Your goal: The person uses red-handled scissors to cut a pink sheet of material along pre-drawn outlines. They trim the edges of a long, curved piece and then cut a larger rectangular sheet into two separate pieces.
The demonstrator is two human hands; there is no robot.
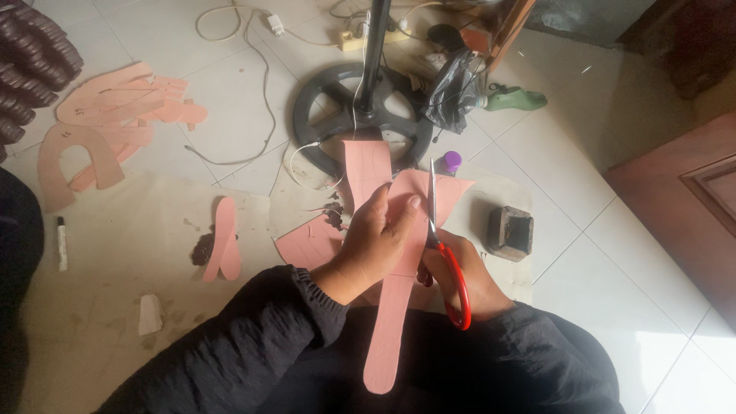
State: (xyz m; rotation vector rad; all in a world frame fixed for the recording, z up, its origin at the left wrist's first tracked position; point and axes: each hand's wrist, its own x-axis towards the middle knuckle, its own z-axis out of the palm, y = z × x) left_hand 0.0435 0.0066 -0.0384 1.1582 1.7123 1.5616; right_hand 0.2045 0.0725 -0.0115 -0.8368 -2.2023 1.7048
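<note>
Left hand [376,238] pinching pink sheet [399,253], thumb up.

- black fan base [360,115] on the tiles
- white power strip [376,36] beyond it
- pink cutouts [115,115] at far left
- dark block [510,232] on the mat
- white marker [62,243] at left

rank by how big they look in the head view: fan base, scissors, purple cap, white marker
1. fan base: largest.
2. scissors: next, though they sit nearer the camera in the right hand, which inflates them.
3. white marker: small.
4. purple cap: smallest.
</note>
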